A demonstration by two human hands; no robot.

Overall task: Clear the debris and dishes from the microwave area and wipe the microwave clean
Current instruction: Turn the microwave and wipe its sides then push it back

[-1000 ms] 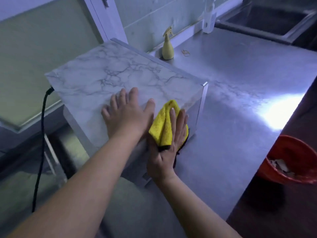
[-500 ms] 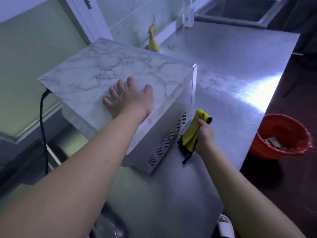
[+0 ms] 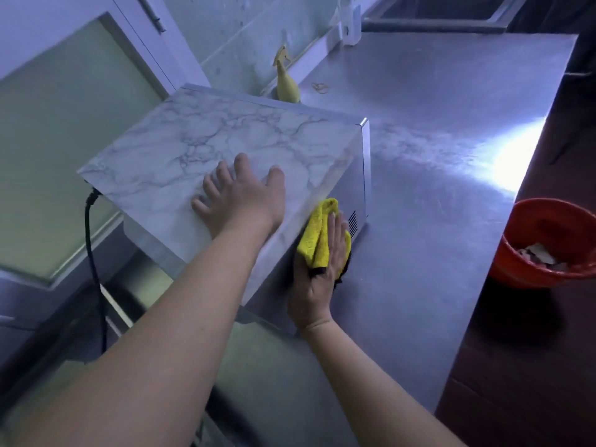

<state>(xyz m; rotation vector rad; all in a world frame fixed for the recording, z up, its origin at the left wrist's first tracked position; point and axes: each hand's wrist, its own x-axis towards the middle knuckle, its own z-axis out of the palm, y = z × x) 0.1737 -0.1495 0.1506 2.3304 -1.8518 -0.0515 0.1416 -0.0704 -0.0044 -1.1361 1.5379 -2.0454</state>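
Black cord (image 3: 93, 253) is seen at 9 o'clock, run to the microwave's rear. Microwave (image 3: 225, 146) is set on the tabletop (image 3: 435, 140) at 11 o'clock: marble-pattern top, metal side with vent slots. Left hand (image 3: 242, 201) is laid flat on top, fingers spread. Yellow cloth (image 3: 317, 233) is pressed to the side by right hand (image 3: 322, 279), fingers straight. Red bucket (image 3: 522, 227) is placed at 3 o'clock, past the tabletop edge; pale scraps (image 3: 538, 253) are held inside.

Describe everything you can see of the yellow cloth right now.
The yellow cloth looks like plush microfibre, folded into a bunched pad, with a dark edge or backing showing under the palm. The right hand presses it with straight fingers against the side wall of the microwave, just short of the vent slots. Its upper end reaches close to the marbled top edge.
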